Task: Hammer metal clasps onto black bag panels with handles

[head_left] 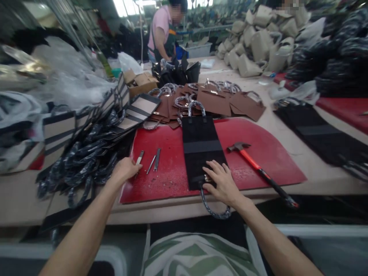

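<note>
My left hand (127,168) is closed, thumb and fingers pinching a small flat metal tool (140,156) at the left side of the red board (169,161). Beside it on the board lie a thin metal rod (151,165) and another flat metal tool (157,159). My right hand (222,182) rests with fingers spread on the near end of a black bag panel (198,134). Something small and shiny shows under its fingers. Plastic-wrapped loop handles extend from both ends of the panel, the near handle (215,212) hanging past the board's edge.
A claw hammer (253,161) with an orange and black handle lies right, its grip overhanging the table edge. Brown panels (214,102) are heaped behind the board. Striped pieces with wrapped handles (92,153) crowd the left; black panels (319,130) lie right. A person (161,30) stands beyond.
</note>
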{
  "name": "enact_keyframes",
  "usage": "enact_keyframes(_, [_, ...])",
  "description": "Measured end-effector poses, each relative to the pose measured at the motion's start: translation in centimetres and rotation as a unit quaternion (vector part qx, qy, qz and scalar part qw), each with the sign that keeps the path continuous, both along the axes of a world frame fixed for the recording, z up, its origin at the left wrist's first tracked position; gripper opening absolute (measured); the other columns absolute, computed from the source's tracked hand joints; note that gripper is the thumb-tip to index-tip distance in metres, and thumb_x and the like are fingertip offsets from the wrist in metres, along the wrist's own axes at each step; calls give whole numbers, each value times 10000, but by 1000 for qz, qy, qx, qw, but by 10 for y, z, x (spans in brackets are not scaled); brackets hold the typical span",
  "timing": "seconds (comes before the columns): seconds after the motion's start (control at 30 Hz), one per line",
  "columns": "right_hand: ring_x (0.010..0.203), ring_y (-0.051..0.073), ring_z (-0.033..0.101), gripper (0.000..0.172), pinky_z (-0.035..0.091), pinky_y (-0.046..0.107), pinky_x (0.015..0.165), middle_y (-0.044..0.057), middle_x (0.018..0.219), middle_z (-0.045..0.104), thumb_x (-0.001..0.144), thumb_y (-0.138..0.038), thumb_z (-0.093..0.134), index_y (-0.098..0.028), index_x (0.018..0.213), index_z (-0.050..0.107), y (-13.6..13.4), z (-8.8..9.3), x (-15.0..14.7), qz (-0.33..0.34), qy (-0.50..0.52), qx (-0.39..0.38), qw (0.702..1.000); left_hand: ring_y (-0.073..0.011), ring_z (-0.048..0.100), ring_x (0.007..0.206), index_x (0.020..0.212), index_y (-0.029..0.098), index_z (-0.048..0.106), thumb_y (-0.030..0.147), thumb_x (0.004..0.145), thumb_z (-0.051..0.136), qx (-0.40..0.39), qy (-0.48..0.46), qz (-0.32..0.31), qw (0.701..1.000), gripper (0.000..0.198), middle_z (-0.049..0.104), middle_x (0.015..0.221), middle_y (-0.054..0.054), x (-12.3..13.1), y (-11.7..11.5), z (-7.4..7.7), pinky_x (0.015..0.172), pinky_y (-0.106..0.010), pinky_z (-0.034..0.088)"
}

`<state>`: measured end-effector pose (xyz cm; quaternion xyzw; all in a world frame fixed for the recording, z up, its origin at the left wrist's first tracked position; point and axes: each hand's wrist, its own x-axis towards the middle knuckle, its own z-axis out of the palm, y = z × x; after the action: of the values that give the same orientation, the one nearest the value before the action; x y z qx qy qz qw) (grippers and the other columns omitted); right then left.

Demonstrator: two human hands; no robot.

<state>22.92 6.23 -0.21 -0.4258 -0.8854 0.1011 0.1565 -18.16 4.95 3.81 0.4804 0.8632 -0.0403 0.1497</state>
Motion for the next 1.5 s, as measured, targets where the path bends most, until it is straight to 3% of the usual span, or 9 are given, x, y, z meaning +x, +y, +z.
enact_keyframes(0.23, [1440, 332, 324, 539, 220, 584, 1169, 136, 1525, 431, 866, -373, 655, -195, 1367, 565, -4, 7, -2, -10, 10, -21, 1000, -231, 625, 585, 619, 163, 595, 333, 753, 655, 57, -180, 64, 980, 226, 585, 546, -34, -5, 2, 2, 536, -284, 444])
enact_keyframes(0.4, [1443, 331, 318, 538, 215, 579, 1170, 131, 1526, 430, 864, -375, 660, -199, 1363, 567, -3, 3, -1, -9, 21, -21, 1000, -189, 678, 647, 787, 120, 583, 355, 700, 750, 222, -526, 162, 805, 301, 670, 737, -41, 29, -27, 15, 576, -279, 553])
enact_keyframes(0.57, [1436, 338, 327, 556, 210, 583, 1168, 136, 1519, 439, 849, -374, 680, -191, 1362, 569, -2, 0, 0, -8, 30, -18, 999, -216, 725, 743, 852, 110, 604, 388, 579, 902, 299, -668, 150, 665, 491, 708, 823, -65, 103, -38, 9, 629, -270, 585])
enact_keyframes(0.67, [1439, 340, 322, 554, 208, 584, 1168, 137, 1518, 439, 852, -377, 677, -194, 1363, 569, -2, 0, 0, -7, 36, -20, 999, -223, 734, 775, 885, 130, 609, 355, 591, 909, 329, -703, 128, 617, 477, 713, 835, -40, 143, -33, -6, 699, -306, 600])
enact_keyframes(0.77, [1438, 336, 322, 543, 200, 579, 1174, 132, 1518, 440, 850, -373, 684, -198, 1353, 576, -3, 0, 0, -5, 43, -22, 999, -204, 735, 795, 919, 136, 627, 349, 657, 872, 365, -689, 95, 618, 417, 720, 859, -41, 169, -25, -20, 757, -309, 592])
enact_keyframes(0.97, [1438, 338, 319, 524, 184, 583, 1180, 129, 1509, 449, 832, -340, 708, -191, 1320, 593, -2, 0, 0, -3, 64, -31, 997, -205, 733, 891, 981, 132, 658, 351, 822, 730, 369, -600, -31, 709, 280, 722, 951, -82, 187, -21, -37, 799, -295, 579])
enact_keyframes(1.1, [1395, 335, 386, 445, 241, 599, 1153, 133, 1461, 498, 846, -295, 674, -192, 1274, 611, 0, 2, 4, 0, 107, -47, 993, -210, 724, 967, 1049, 147, 625, 343, 896, 655, 372, -576, -66, 725, 250, 711, 1032, -94, 185, -24, -47, 833, -296, 576])
enact_keyframes(1.33, [1067, 299, 585, 268, 467, 481, 964, 140, 1099, 649, 866, -333, 594, -161, 1066, 642, -38, 13, 30, -241, 215, 4, 946, -223, 727, 973, 1039, 153, 608, 353, 916, 641, 371, -592, -55, 713, 237, 693, 1040, -90, 183, -24, -51, 857, -324, 586])
enact_keyframes(1.5, [828, 243, 640, 448, 527, 411, 767, 109, 1027, 654, 783, -476, 677, -182, 1107, 575, -75, -2, 35, -370, 295, -168, 865, -227, 731, 957, 1025, 155, 611, 381, 902, 653, 364, -591, -54, 718, 261, 693, 1038, -92, 185, -24, -50, 835, -321, 595])
